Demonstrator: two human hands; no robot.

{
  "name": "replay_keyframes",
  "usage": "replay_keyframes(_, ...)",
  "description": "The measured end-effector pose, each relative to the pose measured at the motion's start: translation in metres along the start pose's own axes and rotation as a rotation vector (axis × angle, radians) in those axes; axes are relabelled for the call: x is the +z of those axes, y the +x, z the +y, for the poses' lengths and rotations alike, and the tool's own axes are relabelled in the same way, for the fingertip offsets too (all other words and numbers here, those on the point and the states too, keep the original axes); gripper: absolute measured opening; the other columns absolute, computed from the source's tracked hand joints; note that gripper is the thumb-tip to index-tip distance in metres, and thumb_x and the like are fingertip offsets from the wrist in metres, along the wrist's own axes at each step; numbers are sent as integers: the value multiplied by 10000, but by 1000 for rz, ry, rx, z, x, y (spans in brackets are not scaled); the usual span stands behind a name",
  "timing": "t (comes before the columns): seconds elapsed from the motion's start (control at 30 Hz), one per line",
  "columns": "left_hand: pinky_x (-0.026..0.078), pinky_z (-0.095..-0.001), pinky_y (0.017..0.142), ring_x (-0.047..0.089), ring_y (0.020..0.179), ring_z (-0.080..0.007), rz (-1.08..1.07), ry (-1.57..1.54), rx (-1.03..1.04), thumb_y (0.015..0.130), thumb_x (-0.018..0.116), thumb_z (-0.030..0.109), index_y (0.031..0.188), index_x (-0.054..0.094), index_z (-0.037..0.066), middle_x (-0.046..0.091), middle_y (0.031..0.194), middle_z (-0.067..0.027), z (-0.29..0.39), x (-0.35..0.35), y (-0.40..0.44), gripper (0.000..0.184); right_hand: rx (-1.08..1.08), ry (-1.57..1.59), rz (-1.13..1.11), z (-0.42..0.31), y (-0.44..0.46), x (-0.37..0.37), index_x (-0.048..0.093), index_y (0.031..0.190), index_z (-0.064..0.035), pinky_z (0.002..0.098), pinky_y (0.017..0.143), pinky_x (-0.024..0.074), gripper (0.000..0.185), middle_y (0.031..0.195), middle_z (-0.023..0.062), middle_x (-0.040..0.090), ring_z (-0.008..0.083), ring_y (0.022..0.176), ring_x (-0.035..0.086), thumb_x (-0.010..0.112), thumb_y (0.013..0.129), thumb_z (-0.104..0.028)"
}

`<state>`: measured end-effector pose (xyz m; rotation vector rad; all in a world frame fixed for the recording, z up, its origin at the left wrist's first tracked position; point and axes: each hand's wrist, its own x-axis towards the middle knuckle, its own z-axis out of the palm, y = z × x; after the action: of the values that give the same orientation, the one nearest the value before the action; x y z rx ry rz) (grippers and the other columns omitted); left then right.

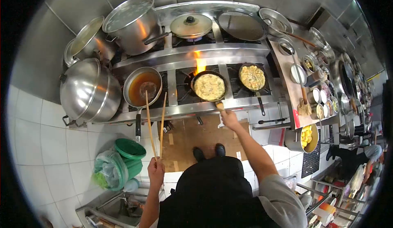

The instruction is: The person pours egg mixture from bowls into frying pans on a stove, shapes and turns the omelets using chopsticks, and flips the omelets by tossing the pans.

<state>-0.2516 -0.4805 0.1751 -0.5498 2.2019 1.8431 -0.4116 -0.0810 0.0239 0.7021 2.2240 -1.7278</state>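
My left hand point(156, 171) is closed round the lower ends of a pair of long wooden chopsticks point(162, 125). Their tips point up, apart, near the pan of brown liquid point(143, 87). With my right hand point(230, 119) I grip the tan handle point(220, 105) of a black frying pan point(209, 101). A pale yellow egg mixture with bits in it point(209, 86) fills this pan, and a tall flame point(199, 63) rises behind its left edge. To its right, a second frying pan point(259, 96) holds a similar mixture point(252, 77), untouched by either hand.
Large steel pots point(135, 25) and a domed steamer point(91, 89) crowd the stove's left. A lidded pan point(191, 25) and a dark round pan point(241, 26) stand behind. Bowls and a ladle point(299, 70) cover the right counter. Green bins point(130, 154) stand lower left; another person's legs point(351, 155) show far right.
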Motion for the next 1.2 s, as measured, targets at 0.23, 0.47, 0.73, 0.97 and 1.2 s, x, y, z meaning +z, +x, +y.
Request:
replay_keyframes(0.23, 301, -226, 408, 389, 464, -43, 11, -32, -25, 1019, 483, 149, 970, 541, 27, 448, 590, 28, -11, 9, -4, 144, -132, -131, 151, -9, 47, 97, 653, 912, 91, 511, 700, 500, 438, 766, 310, 646, 457, 797, 664, 573, 907, -341)
replay_keyframes(0.47, 312, -227, 386, 413, 417, -69, -75, 18, -36, 1026, 499, 182, 1026, 567, 25, 488, 576, 10, -1, 55, 51, 171, -291, -177, -20, -42, -22, 76, 663, 966, 9, 415, 761, 526, 331, 892, 159, 703, 283, 857, 680, 570, 973, -309)
replay_keyframes(0.73, 444, -360, 470, 584, 542, -182, -98, 156, 363, 1021, 510, 227, 1017, 598, 32, 594, 682, -63, 4, 189, 133, 214, 9, 343, -169, -109, -49, 66, 638, 976, 20, 308, 613, 533, 210, 819, 87, 693, 168, 678, 640, 581, 968, -182)
replay_keyframes(0.97, 540, -523, 647, 671, 745, -422, 34, 1129, 337, 1003, 421, 238, 1177, 593, 29, 665, 849, -237, 45, 121, 197, 321, -583, -869, 113, -106, 45, -94, 662, 1019, -68, 525, 625, 532, 191, 807, 232, 651, 432, 735, 657, 525, 900, -127)
replay_keyframes(1.2, 551, -504, 625, 689, 720, -390, 40, 1379, 360, 899, 543, 117, 1267, 572, 94, 685, 825, -196, 68, 118, 232, 370, -560, -1217, -59, -122, 117, -83, 666, 1116, -104, 478, 689, 571, 261, 939, 209, 660, 385, 820, 694, 529, 895, -116)
